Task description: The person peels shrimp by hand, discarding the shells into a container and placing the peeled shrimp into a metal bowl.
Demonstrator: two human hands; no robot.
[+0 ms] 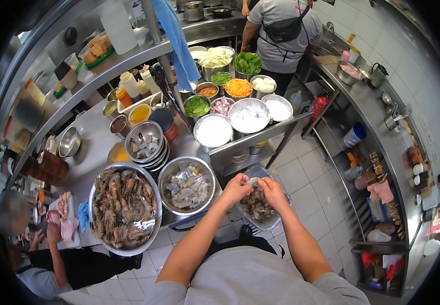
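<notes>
My left hand [238,189] and my right hand [272,193] are close together, fingers closed on a small greyish shrimp [253,181] between them. Just beneath is a grey plastic tub [270,223] holding brownish shells and heads [256,204]. To the left, a steel bowl [213,178] contains peeled greyish shrimp [187,187]. Further left, a large steel bowl [94,229] is heaped with whole brown shrimp [123,206]. A smaller bowl [149,125] with some shrimp rests on stacked bowls behind them.
Containers of cut vegetables [238,87] and white-filled pans [249,115] stand ahead. One person [286,30] stands at the back; another [42,264] handles raw meat [67,218] at lower left. Steel shelving [331,147] runs along the right.
</notes>
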